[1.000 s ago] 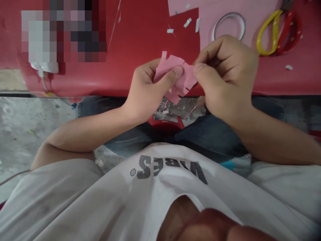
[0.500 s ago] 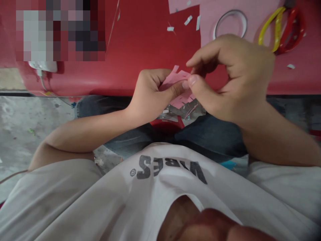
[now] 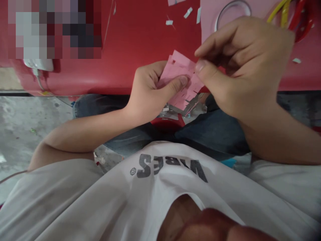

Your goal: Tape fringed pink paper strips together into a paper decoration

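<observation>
Pink paper (image 3: pixel 178 65) with short slits and notches cut along its edges is in my left hand (image 3: pixel 152 87). The left thumb lies flat over it and the fingers are tucked behind. At the paper's right edge is my right hand (image 3: pixel 245 67), with its thumb tip against the paper and its index finger bent just above. The other right fingers curl behind, partly hidden. Beyond the right hand, a roll of tape (image 3: pixel 233 13) lies on a pink sheet (image 3: pixel 207 20).
Scissors with yellow and red handles (image 3: pixel 298 25) lie at the upper right of the red table (image 3: pixel 140 36). Small white scraps (image 3: pixel 188 12) are scattered about. A white plug with a cable (image 3: pixel 41 65) sits at the left edge. Paper bits litter the floor below my hands.
The paper has turned to show more of its flat face. My right hand has shifted up and right, its thumb moving away from the left thumb to the paper's edge.
</observation>
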Tool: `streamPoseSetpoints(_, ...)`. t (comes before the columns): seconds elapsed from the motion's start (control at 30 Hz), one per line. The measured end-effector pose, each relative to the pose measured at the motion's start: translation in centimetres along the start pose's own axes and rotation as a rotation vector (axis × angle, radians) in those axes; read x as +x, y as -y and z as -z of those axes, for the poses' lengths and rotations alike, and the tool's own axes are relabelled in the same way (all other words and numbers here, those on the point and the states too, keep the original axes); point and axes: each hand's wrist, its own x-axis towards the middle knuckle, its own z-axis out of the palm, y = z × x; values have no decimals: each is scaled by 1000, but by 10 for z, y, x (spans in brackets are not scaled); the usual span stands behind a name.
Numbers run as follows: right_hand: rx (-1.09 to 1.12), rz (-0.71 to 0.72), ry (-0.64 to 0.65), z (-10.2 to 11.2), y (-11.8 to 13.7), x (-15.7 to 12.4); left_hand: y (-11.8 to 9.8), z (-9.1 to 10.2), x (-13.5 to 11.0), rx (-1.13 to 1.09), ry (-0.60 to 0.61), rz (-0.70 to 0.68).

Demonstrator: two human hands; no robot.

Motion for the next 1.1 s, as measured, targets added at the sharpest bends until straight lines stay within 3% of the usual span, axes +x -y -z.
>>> streamPoseSetpoints(0.2, 42, -25, -22, -7, -2, 1, 0, 1, 0, 39, -14, -34)
streamPoseSetpoints(0.53, 55, -21, -45, -14, -7, -2, 8, -1, 3, -120, 9, -74)
streamPoseSetpoints(0.83, 81, 11, -20, -12, -7, -3, 9, 1, 5, -126, 41, -32)
streamPoseSetpoints(1.1, 43, 30, 11, -9, -6, -5, -4, -1, 0, -180, 23, 22)
